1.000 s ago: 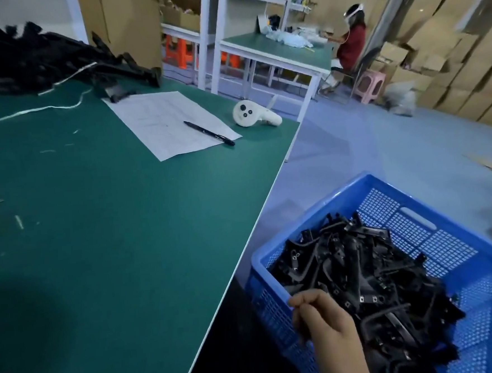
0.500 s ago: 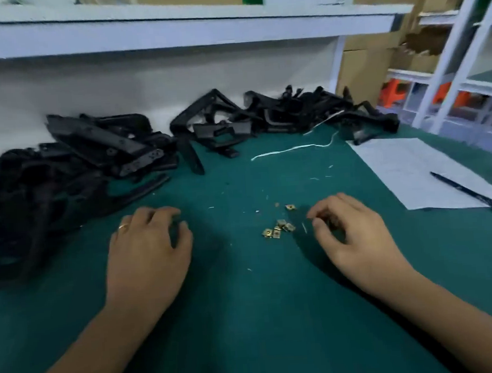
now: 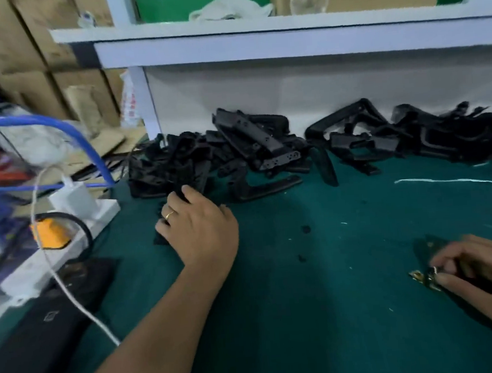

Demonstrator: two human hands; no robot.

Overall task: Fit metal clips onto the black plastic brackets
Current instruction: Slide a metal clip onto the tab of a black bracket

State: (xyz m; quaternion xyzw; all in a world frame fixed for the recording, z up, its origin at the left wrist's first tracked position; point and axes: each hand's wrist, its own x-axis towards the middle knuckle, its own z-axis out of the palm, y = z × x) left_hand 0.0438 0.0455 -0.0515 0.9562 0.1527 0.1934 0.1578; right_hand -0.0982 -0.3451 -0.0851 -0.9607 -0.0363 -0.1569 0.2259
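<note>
left hand (image 3: 197, 233): reaches to the near left edge of the bracket pile, fingers curled over a black bracket (image 3: 165, 221) at the pile's foot; gold ring (image 3: 170, 215) on one finger; most of the gripped piece is hidden under the hand
right hand (image 3: 478, 272): low at the right edge, thumb and fingertips pinching a small metal clip (image 3: 433, 275); other fingers curled in
loose clips (image 3: 417, 275): a few brass-coloured ones on the table just left of the right hand's fingertips, blurred, count unclear
brackets, left pile (image 3: 222, 156): black plastic, heaped against the white back panel, one long piece with holes lying tilted on top
brackets, right pile (image 3: 410, 140): second black heap along the back, running off the right edge
table (image 3: 306, 313): green mat, small specks and bits scattered on it
white string (image 3: 454, 181): lies on the table right of centre, near the right pile
power strip (image 3: 54, 249): white, at the table's left edge, white charger (image 3: 74, 198) plugged in, white cable (image 3: 72, 294) trailing toward the left forearm
orange item (image 3: 50, 235): on the strip, blurred
shelf rail (image 3: 287, 37): white, above the piles
cardboard boxes (image 3: 26, 56): stacked at back left
</note>
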